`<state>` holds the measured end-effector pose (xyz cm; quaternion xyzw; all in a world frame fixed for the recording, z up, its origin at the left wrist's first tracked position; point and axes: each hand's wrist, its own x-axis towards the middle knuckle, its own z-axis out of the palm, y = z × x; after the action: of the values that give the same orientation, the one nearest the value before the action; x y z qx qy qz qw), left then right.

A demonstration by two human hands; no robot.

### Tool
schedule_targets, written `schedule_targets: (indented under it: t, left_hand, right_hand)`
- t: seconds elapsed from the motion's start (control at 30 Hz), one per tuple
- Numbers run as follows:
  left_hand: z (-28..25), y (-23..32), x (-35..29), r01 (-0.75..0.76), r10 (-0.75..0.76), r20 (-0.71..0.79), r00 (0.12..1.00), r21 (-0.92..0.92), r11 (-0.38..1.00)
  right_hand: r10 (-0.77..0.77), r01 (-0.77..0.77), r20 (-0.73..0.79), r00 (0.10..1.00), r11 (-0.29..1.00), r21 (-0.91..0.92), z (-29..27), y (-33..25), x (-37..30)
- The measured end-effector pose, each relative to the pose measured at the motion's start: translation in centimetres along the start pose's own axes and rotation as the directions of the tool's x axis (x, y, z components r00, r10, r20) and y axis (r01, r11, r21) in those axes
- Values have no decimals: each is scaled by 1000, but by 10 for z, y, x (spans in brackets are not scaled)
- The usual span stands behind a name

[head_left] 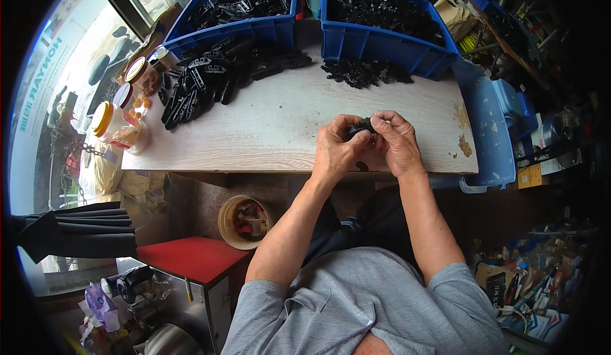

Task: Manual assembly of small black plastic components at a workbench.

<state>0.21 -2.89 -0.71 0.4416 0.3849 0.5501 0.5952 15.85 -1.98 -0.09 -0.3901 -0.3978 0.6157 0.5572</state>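
- Head view, far left: you have a row of clear jars with yellow lids [108,123] at the table's left end, by a window.
- Next along, a loose heap of long black plastic parts [203,78] lies on the pale wood-grain table [280,126], spilling out in front of the left blue bin [235,11], which holds more of the same.
- Your left hand [334,148] and right hand [398,142] meet over the table's near edge, fingers of both curled tight around one small black part [361,126] pinched between them; what the fingertips are doing to it is hidden.
- A tiny dark piece [361,165] sits on the table just below your hands.
- Progress, as a judgement: you seem to be in the middle of a long run. Only one piece is in hand, both heaps and both bins are well stocked, and no separate stack of finished pieces can be told apart, so most of the work looks to be left.
- Behind your hands, a smaller pile of short black parts [366,72] lies before the right blue bin [382,24], also full.
- Right end: a blue plastic chair [493,132] stands against the table, with cluttered shelves beyond.
- Below the table you have a round bucket of scraps [245,221] and a red-topped metal cabinet [191,256]; the room is a crowded workshop.
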Motion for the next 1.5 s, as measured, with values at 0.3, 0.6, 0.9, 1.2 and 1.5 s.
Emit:
schedule_targets:
  t: [0.3, 0.6, 0.9, 1.2, 1.5]
  left_hand:
    - [-1, 11, 0, 60, -60, 7, 998, 3, 998]
    - [0, 11, 2, 109, -114, -92, 989, -61, 992]
    - [-3, 17, -5, 151, -181, -118, 976, -225, 962]
    - [-3, 17, -6, 161, -166, -6, 986, -204, 966]
    - [-121, 35, 83, -31, 689, 78, 721, 996, -80]
  right_hand:
    - [60, -60, 20, 998, 998, 6, 8, -8, -3]
    - [74, -71, 19, 997, 990, -122, 7, -5, 1]
    - [98, -99, -21, 995, 938, -332, 20, -7, -1]
    - [46, -55, -37, 998, 957, -286, 13, -4, -6]
    - [99, -131, -492, 865, 991, -30, -26, -49, 6]
